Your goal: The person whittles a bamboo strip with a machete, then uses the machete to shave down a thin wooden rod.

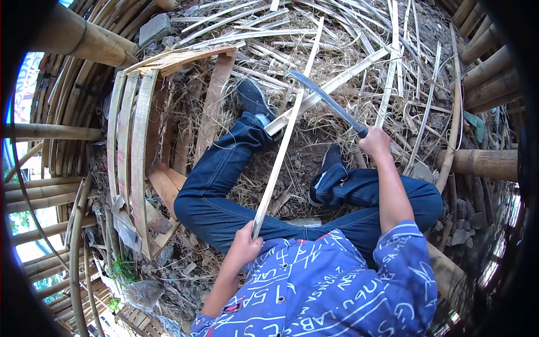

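Observation:
My left hand (245, 245) is closed around the near end of a long, pale bamboo strip (284, 143), which slants up and away past my shoe. In my right hand (375, 141) is the dark handle of a machete (330, 101). Its curved blade points up and left, and the tip overlaps the bamboo strip in this view. Beneath them a wider split bamboo piece (331, 87) runs from beside my left shoe (254, 99) toward the upper right. My legs in jeans (224, 168) are bent and spread on the ground.
A slatted wooden crate (147, 112) stands on my left, close to my knee. Shavings and many split bamboo strips (264, 33) cover the ground ahead. Thick bamboo poles (477, 164) reach in from the right, and others (56, 132) from the left. A grey block (155, 29) lies beyond the crate.

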Demonstrator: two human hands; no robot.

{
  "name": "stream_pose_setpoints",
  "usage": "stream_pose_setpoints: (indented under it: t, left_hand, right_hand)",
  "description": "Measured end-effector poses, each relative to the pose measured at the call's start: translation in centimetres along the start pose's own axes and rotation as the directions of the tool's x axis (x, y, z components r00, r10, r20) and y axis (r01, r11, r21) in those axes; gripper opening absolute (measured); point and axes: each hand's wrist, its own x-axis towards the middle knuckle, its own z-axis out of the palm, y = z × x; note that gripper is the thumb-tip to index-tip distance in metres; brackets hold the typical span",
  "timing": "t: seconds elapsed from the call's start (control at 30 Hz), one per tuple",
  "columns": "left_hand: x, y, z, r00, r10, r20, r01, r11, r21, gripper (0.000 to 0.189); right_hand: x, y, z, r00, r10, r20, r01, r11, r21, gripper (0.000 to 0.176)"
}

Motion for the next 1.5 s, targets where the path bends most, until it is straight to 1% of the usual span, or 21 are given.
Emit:
stream_pose_setpoints:
  t: [0.1,0.13,0.23,0.3,0.4,0.43,0.53,0.57,0.63,0.73,0.77,0.8,0.87,0.97,1.07,1.13,1.2,1.33,1.37,1.47,1.5]
  left_hand:
    - [0.5,0.4,0.3,0.997,-0.071,0.004,0.071,0.997,-0.015,0.03]
    - [0.7,0.3,0.5,0.998,-0.068,0.005,0.068,0.998,-0.015,0.03]
    - [1.3,0.0,0.5,0.999,-0.044,-0.004,0.044,0.999,-0.012,0.029]
    - [1.4,0.6,0.3,0.989,-0.137,0.053,0.134,0.989,0.065,0.039]
    - [0.9,0.3,0.7,0.997,-0.068,0.035,0.068,0.998,-0.004,0.038]
    - [0.8,0.5,0.4,0.992,-0.117,0.04,0.114,0.991,0.068,0.037]
    - [0.6,0.6,0.2,0.986,-0.159,0.045,0.154,0.984,0.085,0.037]
    - [0.4,0.6,0.2,0.987,-0.154,0.047,0.149,0.985,0.085,0.037]
    - [-0.1,0.5,0.4,0.998,-0.052,0.017,0.052,0.999,0.0,0.03]
    - [-0.7,0.4,0.5,0.998,-0.044,0.041,0.046,0.998,-0.034,0.03]
    - [-0.7,-0.4,0.9,0.999,-0.021,0.046,0.023,0.999,-0.041,0.031]
    - [-0.8,0.0,0.6,0.999,-0.021,0.047,0.023,0.999,-0.038,0.031]
    - [-0.9,0.9,0.3,0.994,-0.098,0.054,0.101,0.994,-0.052,0.03]
    - [-0.7,0.1,-0.3,0.997,-0.069,0.039,0.07,0.997,-0.022,0.031]
    - [-0.4,0.4,-0.9,0.997,-0.073,0.04,0.073,0.997,0.014,0.03]
    - [-0.2,0.4,-1.0,1.0,-0.019,0.013,0.019,1.0,-0.002,0.029]
    - [0.1,-0.1,-0.3,0.999,-0.041,0.036,0.041,0.999,-0.005,0.029]
    - [0.6,0.1,0.4,0.998,-0.042,0.035,0.041,0.999,0.018,0.028]
    - [0.4,0.1,0.5,0.998,-0.045,0.036,0.044,0.999,0.018,0.028]
    - [-1.2,-0.5,0.3,0.997,-0.053,0.054,0.053,0.999,0.0,0.029]
    - [-1.9,-0.9,0.4,0.999,-0.005,0.035,0.006,0.999,-0.04,0.03]
  right_hand:
    - [-2.1,-2.2,-0.5,0.996,-0.07,-0.05,0.072,0.996,0.043,0.026]
    - [-3.0,-3.1,-0.8,0.988,-0.139,-0.065,0.139,0.99,-0.005,0.024]
    - [-5.5,-6.0,-1.1,0.959,-0.278,0.052,0.272,0.957,0.099,0.022]
    - [-7.2,-7.7,-1.1,0.92,-0.375,0.116,0.357,0.922,0.15,0.022]
    - [-7.1,-8.7,0.3,0.856,-0.466,0.225,0.466,0.883,0.056,0.025]
    - [-6.6,-8.7,0.8,0.857,-0.466,0.221,0.465,0.883,0.058,0.025]
    - [-4.3,-8.6,1.5,0.858,-0.459,0.233,0.479,0.877,-0.035,0.026]
    - [-3.7,-8.4,1.5,0.889,-0.411,0.203,0.425,0.905,-0.027,0.026]
    - [-1.9,-7.8,1.0,0.942,-0.303,0.142,0.312,0.949,-0.049,0.03]
    - [1.1,-6.3,-0.1,0.979,-0.158,0.125,0.169,0.982,-0.083,0.033]
    - [1.7,-5.9,-0.3,0.98,-0.158,0.122,0.168,0.983,-0.08,0.033]
    - [2.0,-5.7,-0.5,0.979,-0.173,0.108,0.184,0.976,-0.112,0.032]
    - [2.8,-5.6,-0.8,0.977,-0.192,0.093,0.205,0.967,-0.154,0.032]
    - [2.8,-6.2,-0.9,0.973,-0.209,0.102,0.223,0.961,-0.162,0.029]
    - [1.6,-6.7,-0.4,0.969,-0.245,0.025,0.246,0.96,-0.132,0.027]
    - [0.3,-6.7,0.2,0.942,-0.336,0.001,0.335,0.94,-0.067,0.025]
    - [-1.8,-6.7,0.4,0.91,-0.414,0.031,0.415,0.909,-0.032,0.024]
    - [-6.6,-8.0,0.3,0.773,-0.583,0.248,0.603,0.798,-0.004,0.028]
    - [-6.9,-8.1,0.7,0.756,-0.581,0.303,0.612,0.791,-0.012,0.031]
    - [-5.1,-7.6,0.1,0.764,-0.585,0.272,0.618,0.785,-0.049,0.029]
    - [-3.7,-7.8,-0.7,0.863,-0.428,0.267,0.477,0.866,-0.153,0.029]
